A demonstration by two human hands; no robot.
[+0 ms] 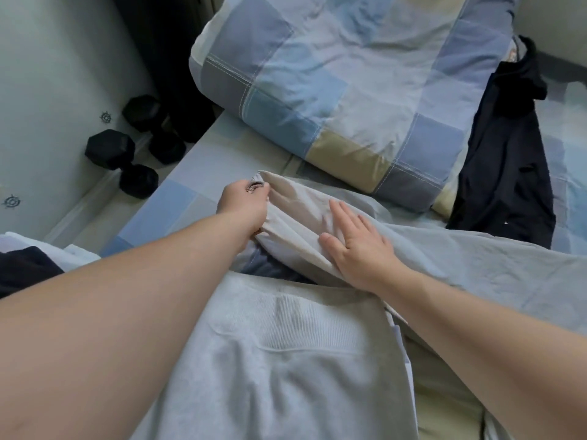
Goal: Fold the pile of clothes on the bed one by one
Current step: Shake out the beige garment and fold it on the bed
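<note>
The left hand [243,203] clutches a corner of the grey garment [286,360], which is spread on the bed [165,198] before the person. The right hand [355,246] presses flat on it, fingers straight. A dark garment [505,173] lies apart, beside the checked duvet [317,84].

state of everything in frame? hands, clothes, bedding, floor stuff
left hand: fingers curled, gripping an edge of the grey garment
right hand: flat, fingers straight, pressing on the grey garment
grey garment: spread over the bed, rumpled by the hands, not yet folded up
dark garment: loose, unfolded, on the bed at right
checked duvet: folded in a bulky stack
dumbbells: lying on the floor beside the bed
</note>
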